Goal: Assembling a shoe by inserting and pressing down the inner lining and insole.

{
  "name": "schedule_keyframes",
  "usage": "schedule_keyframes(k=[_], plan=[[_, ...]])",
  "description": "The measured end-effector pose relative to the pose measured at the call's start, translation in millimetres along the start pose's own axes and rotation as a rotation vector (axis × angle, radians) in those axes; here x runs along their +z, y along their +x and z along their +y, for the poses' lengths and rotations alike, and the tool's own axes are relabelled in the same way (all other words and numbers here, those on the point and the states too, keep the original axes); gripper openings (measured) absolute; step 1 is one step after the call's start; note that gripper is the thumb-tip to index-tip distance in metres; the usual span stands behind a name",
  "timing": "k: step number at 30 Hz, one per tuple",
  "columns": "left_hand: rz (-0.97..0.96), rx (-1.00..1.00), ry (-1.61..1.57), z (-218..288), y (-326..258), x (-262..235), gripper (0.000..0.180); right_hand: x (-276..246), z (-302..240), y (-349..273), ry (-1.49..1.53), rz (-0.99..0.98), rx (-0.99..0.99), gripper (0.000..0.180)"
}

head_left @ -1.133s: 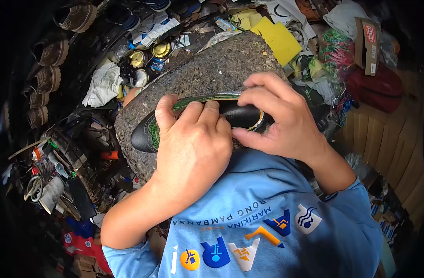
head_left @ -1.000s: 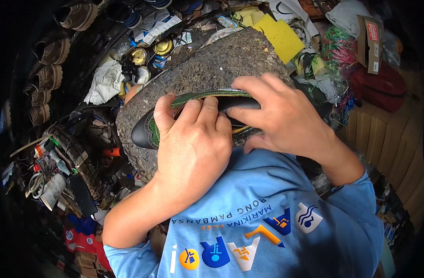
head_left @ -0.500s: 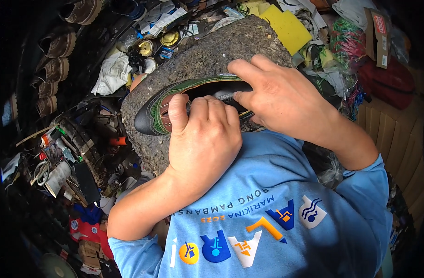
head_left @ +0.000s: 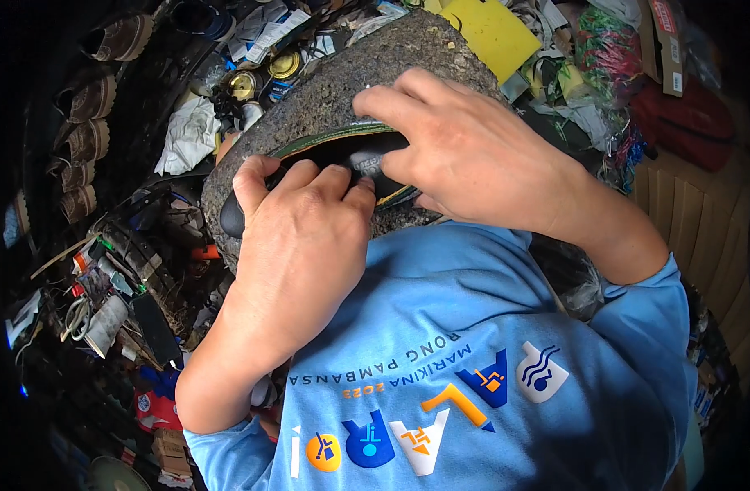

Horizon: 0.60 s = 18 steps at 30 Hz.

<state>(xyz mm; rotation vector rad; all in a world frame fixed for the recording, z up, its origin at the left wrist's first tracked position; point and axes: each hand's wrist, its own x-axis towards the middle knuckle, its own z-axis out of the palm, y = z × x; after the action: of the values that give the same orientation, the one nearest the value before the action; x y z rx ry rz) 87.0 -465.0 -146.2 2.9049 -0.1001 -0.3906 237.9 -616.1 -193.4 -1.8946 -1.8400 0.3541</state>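
Observation:
A shoe (head_left: 231, 219) with a black toe and green patterned trim lies on a rough grey stone block (head_left: 309, 114), toe toward the left. A dark insole (head_left: 365, 161) with pale print shows inside its opening. Over the front part, my left hand (head_left: 301, 221) has its fingers curled down into the opening, covering much of the upper. My right hand (head_left: 481, 155) is around the heel end, thumb inside the opening and index finger bent over the far rim. That heel end is mostly hidden under the hand.
Several brown shoes (head_left: 92, 98) line the left side. Beyond the block lie open tins (head_left: 285, 64), crumpled white paper (head_left: 187, 135) and a yellow sheet (head_left: 494, 37). Mixed tools and scraps (head_left: 105, 319) pile at the left; a dark red bag (head_left: 678, 123) sits at the right.
My left hand has shifted left along the shoe, its thumb now over the front trim. My right hand has also moved left, its index finger reaching farther over the far rim.

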Motion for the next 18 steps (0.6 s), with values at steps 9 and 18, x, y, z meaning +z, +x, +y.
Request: schedule_keyframes(k=[9,18], plan=[[-0.082,-0.058,0.072,18,-13,-10,0.039,-11,4,-11,0.101,-0.139,-0.093,0.026],[0.193,-0.043,-0.009,2,-24,21,0.027,-25,18,6,0.128,-0.246,-0.209,0.026]])
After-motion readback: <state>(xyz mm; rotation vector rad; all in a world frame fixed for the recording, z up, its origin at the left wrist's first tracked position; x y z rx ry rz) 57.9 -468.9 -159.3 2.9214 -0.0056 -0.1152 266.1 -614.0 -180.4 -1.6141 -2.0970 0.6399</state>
